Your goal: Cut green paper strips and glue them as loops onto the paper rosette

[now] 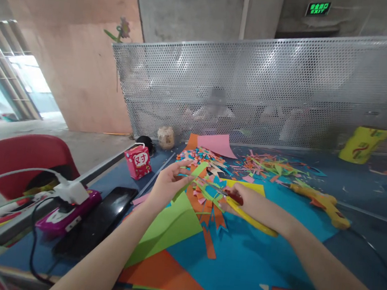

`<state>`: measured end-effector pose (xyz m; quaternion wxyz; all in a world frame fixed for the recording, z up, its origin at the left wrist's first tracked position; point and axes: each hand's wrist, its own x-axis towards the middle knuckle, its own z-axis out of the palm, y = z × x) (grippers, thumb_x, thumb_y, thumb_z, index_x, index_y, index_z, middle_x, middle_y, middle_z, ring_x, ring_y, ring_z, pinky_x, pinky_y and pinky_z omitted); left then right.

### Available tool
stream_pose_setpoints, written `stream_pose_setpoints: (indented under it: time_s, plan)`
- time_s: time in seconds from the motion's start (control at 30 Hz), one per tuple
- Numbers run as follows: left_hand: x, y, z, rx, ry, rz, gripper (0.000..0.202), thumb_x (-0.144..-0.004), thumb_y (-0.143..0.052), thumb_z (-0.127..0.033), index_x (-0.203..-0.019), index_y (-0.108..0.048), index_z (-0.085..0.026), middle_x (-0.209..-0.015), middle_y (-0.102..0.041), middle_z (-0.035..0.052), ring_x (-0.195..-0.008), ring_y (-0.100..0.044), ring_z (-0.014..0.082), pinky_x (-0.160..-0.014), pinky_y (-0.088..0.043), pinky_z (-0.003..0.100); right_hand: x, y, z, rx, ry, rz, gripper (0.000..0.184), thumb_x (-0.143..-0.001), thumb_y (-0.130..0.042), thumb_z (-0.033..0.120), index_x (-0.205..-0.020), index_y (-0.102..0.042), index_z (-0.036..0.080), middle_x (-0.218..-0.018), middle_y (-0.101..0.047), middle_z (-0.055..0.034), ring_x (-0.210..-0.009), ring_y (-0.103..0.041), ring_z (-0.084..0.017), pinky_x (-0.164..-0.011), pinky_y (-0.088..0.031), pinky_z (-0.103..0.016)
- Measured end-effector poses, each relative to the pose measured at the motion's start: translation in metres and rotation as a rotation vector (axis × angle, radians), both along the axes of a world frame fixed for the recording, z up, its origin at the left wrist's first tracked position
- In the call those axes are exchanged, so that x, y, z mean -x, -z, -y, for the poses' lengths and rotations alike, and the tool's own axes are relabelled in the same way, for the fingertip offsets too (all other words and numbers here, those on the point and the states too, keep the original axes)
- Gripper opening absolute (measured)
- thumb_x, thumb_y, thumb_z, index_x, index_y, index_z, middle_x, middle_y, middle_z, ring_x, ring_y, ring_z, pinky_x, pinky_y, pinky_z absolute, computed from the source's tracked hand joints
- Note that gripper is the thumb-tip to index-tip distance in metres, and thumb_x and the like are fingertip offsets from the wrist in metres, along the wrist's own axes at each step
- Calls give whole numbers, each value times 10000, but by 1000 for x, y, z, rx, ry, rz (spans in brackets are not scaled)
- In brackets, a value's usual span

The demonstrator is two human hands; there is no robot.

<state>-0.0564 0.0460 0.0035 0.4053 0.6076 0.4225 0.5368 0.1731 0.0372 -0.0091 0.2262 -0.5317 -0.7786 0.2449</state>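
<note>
My left hand (172, 182) pinches a narrow green paper strip (200, 168) above the middle of the table. In my right hand (246, 199) is a pair of scissors (251, 219) with yellow handles, its blades pointing left toward the strip. Whether the blades touch the paper I cannot make out. Beneath my hands lie orange and green paper cutouts (219, 219). A large green sheet (171, 225) rests under my left wrist, partly over a blue sheet (236, 260) and an orange sheet (162, 273).
Behind my hands is a heap of small paper bits (201, 156); thin scraps (270, 164) lie to its right. A yellow glue gun (325, 205) rests at right. Leftward are a pink drink carton (138, 161), a black phone (118, 206) and a purple power strip (68, 217). A perforated metal screen (255, 87) stands behind.
</note>
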Motion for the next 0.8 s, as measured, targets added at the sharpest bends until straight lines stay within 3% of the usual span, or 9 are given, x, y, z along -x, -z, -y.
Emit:
stream_pose_setpoints:
  time_s: [0.1, 0.2, 0.3, 0.37, 0.6, 0.8]
  plan:
    - [-3, -2, 3, 10, 26, 32, 506, -629, -678, -214, -1103, -518, -136, -782, -636, 14, -649, -620, 109, -598, -479, 208, -1, 4, -2, -4, -18, -21, 288, -652, -607, 472, -715, -490, 216, -674, -584, 10, -625, -524, -156, -517, -356, -237]
    - [-7, -5, 8, -18, 31, 84, 770, -605, -697, -172, -1280, -328, -201, -993, -626, 67, -631, -638, 111, -647, -510, 253, -2, 6, -4, -9, -23, 1, 295, -659, -598, 480, -708, -476, 215, -648, -565, 23, -566, -500, -133, -499, -342, -233]
    - [-11, -7, 13, -81, 39, 99, 959, -604, -692, -133, -1346, -114, -320, -1284, -441, 130, -618, -643, 89, -663, -528, 265, -3, 7, -5, -31, -29, 18, 299, -673, -579, 486, -693, -460, 213, -631, -546, 29, -526, -471, -117, -486, -322, -230]
    - [-14, -6, 15, -99, 57, 73, 988, -613, -680, -117, -1346, -65, -362, -1344, -364, 142, -615, -644, 84, -655, -535, 261, -1, 8, -5, -52, -25, 11, 297, -684, -563, 491, -693, -463, 212, -634, -545, 24, -527, -467, -116, -488, -318, -231]
    - [-16, -7, 17, -89, 58, 65, 994, -609, -679, -95, -1345, -76, -380, -1336, -381, 130, -579, -633, 65, -660, -543, 271, 3, 6, -3, -73, -13, 22, 312, -685, -540, 509, -685, -473, 205, -621, -523, 25, -514, -438, -107, -467, -285, -222]
    - [-10, -8, 14, 22, 107, 19, 918, -612, -687, -134, -1344, -160, -308, -1301, -428, 135, -652, -650, 123, -688, -529, 322, 2, 6, -8, -91, -68, 46, 358, -649, -552, 504, -600, -363, 205, -561, -390, 55, -484, -312, -78, -440, -246, -209]
